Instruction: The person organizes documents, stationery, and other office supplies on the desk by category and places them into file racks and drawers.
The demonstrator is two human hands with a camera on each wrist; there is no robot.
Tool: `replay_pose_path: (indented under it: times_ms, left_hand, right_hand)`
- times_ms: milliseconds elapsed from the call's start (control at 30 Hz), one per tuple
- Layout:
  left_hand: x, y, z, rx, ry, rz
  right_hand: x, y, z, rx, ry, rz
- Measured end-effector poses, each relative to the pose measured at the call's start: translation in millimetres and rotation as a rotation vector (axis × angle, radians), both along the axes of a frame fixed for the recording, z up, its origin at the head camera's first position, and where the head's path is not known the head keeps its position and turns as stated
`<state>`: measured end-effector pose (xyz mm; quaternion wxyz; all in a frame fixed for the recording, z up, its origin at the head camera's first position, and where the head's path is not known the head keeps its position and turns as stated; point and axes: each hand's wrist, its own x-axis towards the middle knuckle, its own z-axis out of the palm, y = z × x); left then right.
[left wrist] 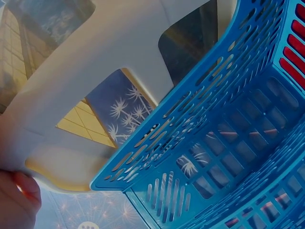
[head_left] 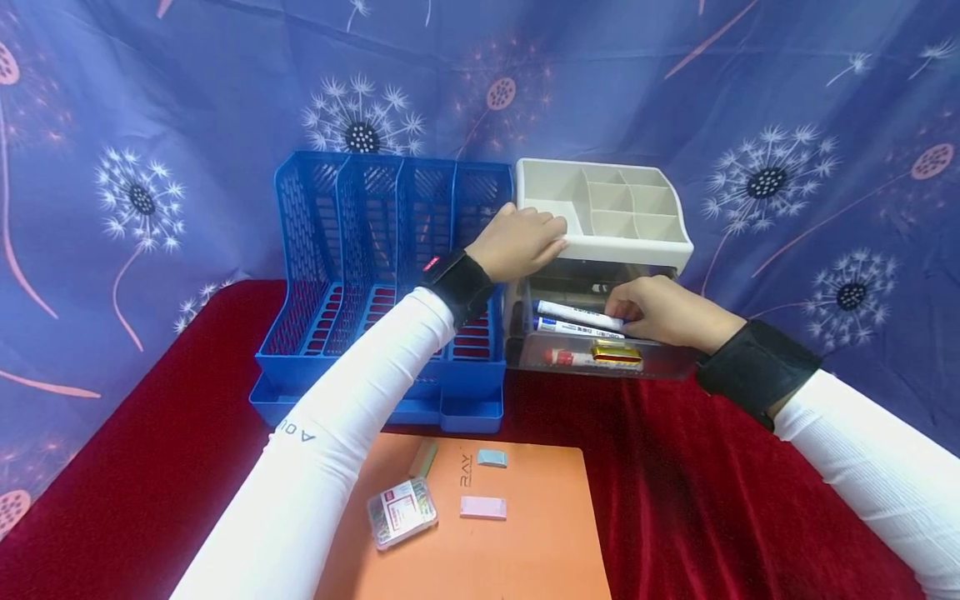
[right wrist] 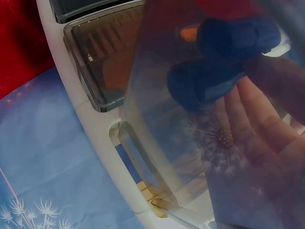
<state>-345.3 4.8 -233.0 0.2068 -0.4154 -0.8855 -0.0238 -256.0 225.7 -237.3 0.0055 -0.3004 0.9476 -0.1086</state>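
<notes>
Right hand (head_left: 660, 310) pinching white marker (head_left: 573, 315) in clear drawer (head_left: 666, 360), grip partly hidden; left hand (head_left: 517, 242) gripping organizer (head_left: 637, 249).

Red cloth (head_left: 667, 500) under blue rack (head_left: 306, 368), white organizer (head_left: 630, 250), orange mat (head_left: 532, 550)

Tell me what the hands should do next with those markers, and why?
I think the right hand should gently let the upper white marker settle and release it. Its fingers are at one end of that marker, which is already within the open clear drawer, beside another marker.
</notes>
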Motion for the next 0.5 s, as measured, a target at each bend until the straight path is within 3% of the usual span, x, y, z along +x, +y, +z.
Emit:
replay_pose_path:
  times_ms: [500]
  left_hand:
    - [0.8,0.4,-1.0,0.002,0.004,0.009]
  right_hand:
    - [1.4,-0.9,-1.2,-0.02,-0.029,-0.007]
